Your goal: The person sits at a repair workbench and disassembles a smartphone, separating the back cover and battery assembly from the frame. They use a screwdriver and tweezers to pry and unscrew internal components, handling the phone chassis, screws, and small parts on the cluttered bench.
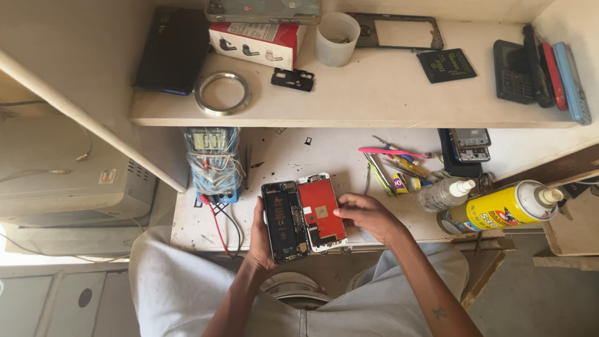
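While my left hand (261,240) grips the opened phone body (284,221) from its left side, fingers wrapped behind it, my right hand (369,215) is closed on the right edge of the red-backed screen panel (321,212), which lies folded out just beside the body; both sit over the front edge of the workbench (287,153). Packages: one red-and-white carton (257,42) on the upper shelf (374,93) toward its back left, printed with small earpiece pictures; one yellow spray can (499,209) lying on its side at the bench's right front corner, label yellow with a red patch; one clear bottle with a white nozzle (444,194) touching it on the left. Counted on the shelf: one white cup (337,39), one metal ring (223,93), one dark phone (173,50), one bare phone frame (396,31). On the bench: one multimeter wrapped in plastic (213,163) near the back left, with a red and a black lead.
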The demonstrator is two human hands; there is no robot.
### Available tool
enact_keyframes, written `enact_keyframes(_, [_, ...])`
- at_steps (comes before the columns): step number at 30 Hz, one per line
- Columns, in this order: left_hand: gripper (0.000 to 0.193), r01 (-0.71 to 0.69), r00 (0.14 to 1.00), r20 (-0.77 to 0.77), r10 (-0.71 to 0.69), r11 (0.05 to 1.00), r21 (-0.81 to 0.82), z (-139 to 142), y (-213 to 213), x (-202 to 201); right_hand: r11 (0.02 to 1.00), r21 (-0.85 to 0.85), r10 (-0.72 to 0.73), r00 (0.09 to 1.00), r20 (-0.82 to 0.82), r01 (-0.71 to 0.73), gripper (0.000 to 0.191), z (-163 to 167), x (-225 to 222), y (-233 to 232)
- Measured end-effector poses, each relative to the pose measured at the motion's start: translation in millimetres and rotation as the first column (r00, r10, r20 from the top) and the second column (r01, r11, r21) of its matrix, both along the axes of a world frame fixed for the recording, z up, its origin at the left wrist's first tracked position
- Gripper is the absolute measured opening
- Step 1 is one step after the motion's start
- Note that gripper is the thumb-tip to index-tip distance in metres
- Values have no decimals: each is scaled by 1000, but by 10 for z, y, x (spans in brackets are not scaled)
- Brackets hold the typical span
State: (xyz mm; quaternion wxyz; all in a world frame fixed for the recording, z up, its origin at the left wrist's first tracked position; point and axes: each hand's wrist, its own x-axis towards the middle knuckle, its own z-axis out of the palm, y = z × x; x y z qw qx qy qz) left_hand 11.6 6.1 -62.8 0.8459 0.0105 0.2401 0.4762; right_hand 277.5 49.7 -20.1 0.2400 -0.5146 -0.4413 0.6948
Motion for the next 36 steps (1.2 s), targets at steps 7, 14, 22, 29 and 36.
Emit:
enact_keyframes(7, [102,30,945,311,-100,975,221,207,48,-69,979,-116,-192,945,-267,166,11,47,9,107])
enact_keyframes(14, [104,-19,957,289,-20,991,131,268,50,-57,810,-268,-586,698,-412,521,23,83,-130,375])
enact_keyframes(22, [103,15,945,316,-78,981,195,168,57,-57,612,-351,-779,463,-423,709,27,359,-487,832])
enact_keyframes(29, [104,24,949,305,-78,984,175,162,29,-59,456,-461,-887,344,-309,762,25,517,-646,1260])
enact_keyframes(36, [104,38,933,349,-91,987,156,177,56,-55,476,-561,-877,320,-358,677,23,446,-681,1410])
